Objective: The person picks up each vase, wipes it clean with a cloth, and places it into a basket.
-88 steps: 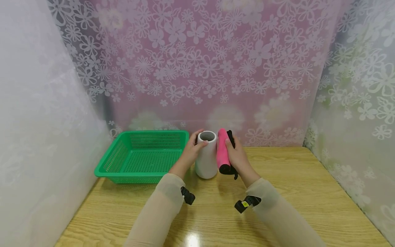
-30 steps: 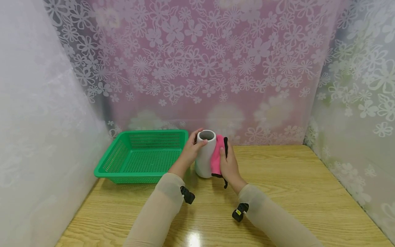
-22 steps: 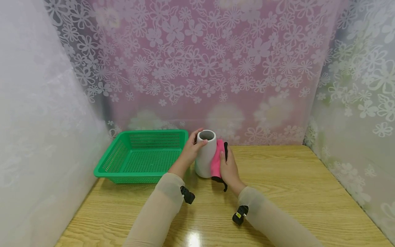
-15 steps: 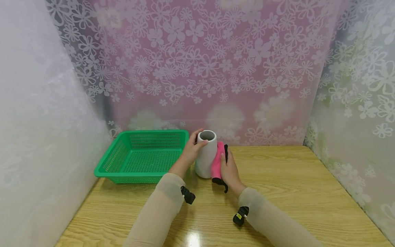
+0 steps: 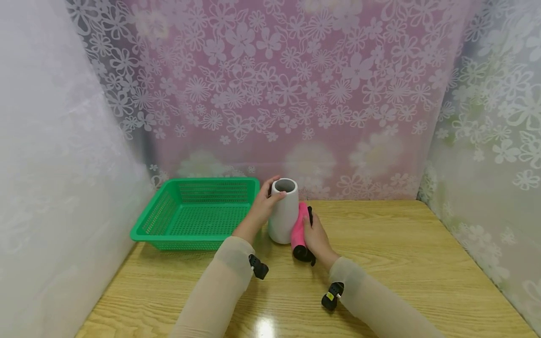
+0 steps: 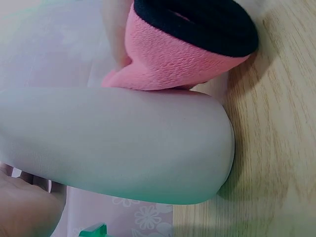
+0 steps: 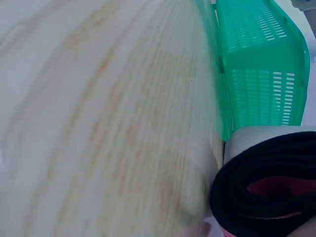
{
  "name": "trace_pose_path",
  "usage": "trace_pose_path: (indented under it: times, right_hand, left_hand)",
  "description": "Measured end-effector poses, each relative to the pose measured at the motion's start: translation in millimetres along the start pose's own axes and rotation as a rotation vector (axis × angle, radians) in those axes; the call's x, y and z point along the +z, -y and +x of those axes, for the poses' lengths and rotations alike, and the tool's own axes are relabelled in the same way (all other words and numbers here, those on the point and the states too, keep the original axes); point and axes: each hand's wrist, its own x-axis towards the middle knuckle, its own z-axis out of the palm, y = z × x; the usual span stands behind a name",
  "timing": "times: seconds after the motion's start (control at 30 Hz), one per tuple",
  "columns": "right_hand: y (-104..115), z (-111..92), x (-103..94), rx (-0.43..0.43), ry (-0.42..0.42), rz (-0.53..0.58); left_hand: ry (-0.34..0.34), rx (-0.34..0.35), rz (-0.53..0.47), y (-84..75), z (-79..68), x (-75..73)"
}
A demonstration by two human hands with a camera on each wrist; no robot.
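Observation:
A white vase (image 5: 282,219) stands upright on the table, its round mouth facing up. My left hand (image 5: 263,204) grips it near the rim, thumb across the front and fingers round the left and back. My right hand (image 5: 317,238) holds a rolled pink cloth with black edging (image 5: 298,231) against the lower right side of the vase. In the left wrist view the fuzzy pink cloth (image 6: 168,64) lies along the vase wall (image 6: 123,143) near its base. Layers of the cloth's black edge (image 7: 229,190) fill the lower right corner of the right wrist view.
A green plastic basket (image 5: 194,238) with perforated walls stands left of the vase, just behind my left forearm. The wooden table (image 5: 401,267) reaches back to a flowered pink curtain (image 5: 279,112). Pale sheets (image 5: 63,164) hang at both sides.
My right hand brings the pink cloth from beside the rim to the vase's right side, then slides it down toward the base. The left hand and vase stay in place.

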Motion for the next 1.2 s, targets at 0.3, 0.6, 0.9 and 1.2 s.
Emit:
trace_pose_path:
  times: [0.3, 0.6, 0.9, 1.2]
  right_hand:
    - [2, 2, -9.8, 0.037, 0.098, -0.097]
    - [6, 9, -22.4, 0.09, 0.215, -0.112]
    - [15, 9, -42.5, 0.093, 0.253, -0.125]
    - [30, 8, -59.6, 0.072, 0.238, -0.086]
  left_hand:
    - [0.007, 0.003, 0.002, 0.1, 0.5, -0.2]
    - [-0.004, 0.011, 0.003, 0.2, 2.7, -0.6]
    - [-0.01, 0.005, -0.005, 1.7, 1.9, -0.6]
    - [-0.009, 0.009, -0.003, 2.1, 2.5, -0.1]
